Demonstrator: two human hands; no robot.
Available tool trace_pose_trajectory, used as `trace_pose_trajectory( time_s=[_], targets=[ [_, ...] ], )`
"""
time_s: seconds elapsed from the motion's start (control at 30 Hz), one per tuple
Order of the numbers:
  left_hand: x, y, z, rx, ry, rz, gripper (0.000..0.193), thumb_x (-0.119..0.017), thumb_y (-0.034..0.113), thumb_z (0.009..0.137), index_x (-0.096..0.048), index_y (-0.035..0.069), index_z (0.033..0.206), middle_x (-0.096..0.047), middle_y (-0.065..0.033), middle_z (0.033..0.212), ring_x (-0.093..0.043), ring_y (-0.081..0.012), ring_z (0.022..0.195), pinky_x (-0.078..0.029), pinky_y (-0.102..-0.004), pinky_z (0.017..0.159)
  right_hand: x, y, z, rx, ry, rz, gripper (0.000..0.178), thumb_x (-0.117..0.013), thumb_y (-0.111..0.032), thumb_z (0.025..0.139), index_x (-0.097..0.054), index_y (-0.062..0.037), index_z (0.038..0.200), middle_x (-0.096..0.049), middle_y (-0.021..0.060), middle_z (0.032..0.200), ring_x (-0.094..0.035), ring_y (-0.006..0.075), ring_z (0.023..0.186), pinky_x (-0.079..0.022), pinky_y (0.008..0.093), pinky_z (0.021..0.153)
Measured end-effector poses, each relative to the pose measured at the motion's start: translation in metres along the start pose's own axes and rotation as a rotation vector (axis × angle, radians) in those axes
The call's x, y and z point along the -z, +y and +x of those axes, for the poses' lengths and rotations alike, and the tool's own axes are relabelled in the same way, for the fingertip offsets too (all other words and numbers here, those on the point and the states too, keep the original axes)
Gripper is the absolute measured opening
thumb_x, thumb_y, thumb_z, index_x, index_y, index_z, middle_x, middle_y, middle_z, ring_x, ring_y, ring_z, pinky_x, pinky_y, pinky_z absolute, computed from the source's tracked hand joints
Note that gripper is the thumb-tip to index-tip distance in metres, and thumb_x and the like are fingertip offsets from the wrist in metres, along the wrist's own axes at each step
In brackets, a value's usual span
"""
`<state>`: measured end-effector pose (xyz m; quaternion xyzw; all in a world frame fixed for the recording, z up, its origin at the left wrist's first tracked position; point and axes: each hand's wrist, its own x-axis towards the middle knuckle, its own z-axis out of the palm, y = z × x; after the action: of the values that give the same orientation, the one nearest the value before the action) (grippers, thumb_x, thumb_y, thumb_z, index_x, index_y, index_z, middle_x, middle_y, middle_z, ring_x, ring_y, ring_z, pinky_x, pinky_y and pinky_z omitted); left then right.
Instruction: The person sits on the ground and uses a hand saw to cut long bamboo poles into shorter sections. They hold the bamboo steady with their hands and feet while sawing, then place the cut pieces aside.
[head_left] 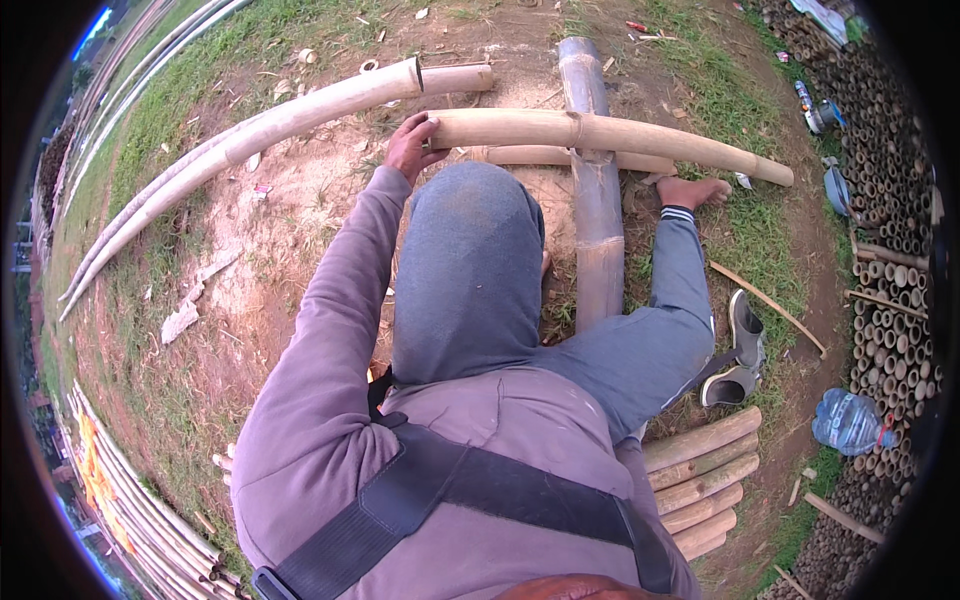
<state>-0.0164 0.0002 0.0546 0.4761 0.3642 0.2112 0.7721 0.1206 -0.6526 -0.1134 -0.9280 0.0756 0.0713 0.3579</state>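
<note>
My left hand [410, 147] is closed around the near-left end of a pale bamboo pole [500, 128], with fingertips and thumb against its cut end. That pole lies across a thicker grey bamboo log [598, 265] running away from me, and reaches out to the right. A second, shorter bamboo piece [528, 155] shows just beyond my knee, below the first pole. My bare right foot [693, 192] rests by the poles, under the right stretch of the pale one. My right arm goes down at my side, and its hand is out of sight.
Long bamboo poles [245, 145] lie at the left. Cut bamboo lengths [705, 485] and sandals [738, 350] sit at my right. Stacked bamboo [890, 340] lines the right side, with a large plastic bottle [850, 422] before it. A thin strip [770, 305] lies on grass.
</note>
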Motion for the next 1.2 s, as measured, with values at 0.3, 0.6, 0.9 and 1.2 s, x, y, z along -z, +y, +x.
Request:
trace_pose_trajectory(
  time_s=[0.3, 0.6, 0.9, 1.2],
  targets=[
    [-0.018, -0.06, 0.032, -0.221, -0.077, 0.096, 0.062, -0.08, 0.031, 0.098, -0.055, 0.002, 0.148, -0.071, -0.0204, 0.123, -0.074, -0.026, 0.103, -0.065, -0.0388, 0.083, 0.101, -0.011, -0.192, -0.054, 0.368, -0.207, 0.036, -0.063, -0.011, 0.096, -0.063, 0.0026, 0.13, -0.069, 0.0269, 0.113, -0.065, 0.047, 0.106, -0.051, 0.0493, 0.096],
    [-0.002, -0.018, 0.067, -0.344, -0.122, 0.842, 0.084, -0.073, 0.06, 0.093, -0.053, 0.006, 0.154, -0.066, -0.0268, 0.14, -0.065, -0.038, 0.132, -0.053, -0.0447, 0.108, 0.214, -0.186, -0.197, 0.5, 0.57, 0.092, 0.026, -0.073, -0.011, 0.099, -0.064, 0.0047, 0.118, -0.069, 0.0117, 0.099, -0.066, 0.0215, 0.084, -0.054, 0.037, 0.079],
    [-0.053, 0.116, 0.011, -0.41, -0.377, 1.487, 0.076, -0.074, 0.057, 0.096, -0.056, 0.01, 0.153, -0.067, -0.0252, 0.14, -0.066, -0.0405, 0.13, -0.053, -0.0473, 0.109, 0.113, -0.329, -0.133, 0.542, -0.025, 0.793, 0.023, -0.074, -0.008, 0.096, -0.066, 0.0025, 0.115, -0.067, 0.0041, 0.09, -0.062, 0.007, 0.068, -0.05, 0.0228, 0.059],
    [-0.141, 0.082, 0.042, -0.383, -0.387, 1.826, 0.075, -0.066, 0.059, 0.096, -0.055, 0.014, 0.154, -0.068, -0.0189, 0.143, -0.063, -0.0394, 0.135, -0.049, -0.0505, 0.115, -0.014, -0.336, -0.1, 0.448, -0.29, 0.914, 0.035, -0.07, -0.029, 0.107, -0.058, -0.001, 0.124, -0.065, 0.0021, 0.09, -0.058, 0.0038, 0.068, -0.051, 0.0216, 0.06]
  ],
)
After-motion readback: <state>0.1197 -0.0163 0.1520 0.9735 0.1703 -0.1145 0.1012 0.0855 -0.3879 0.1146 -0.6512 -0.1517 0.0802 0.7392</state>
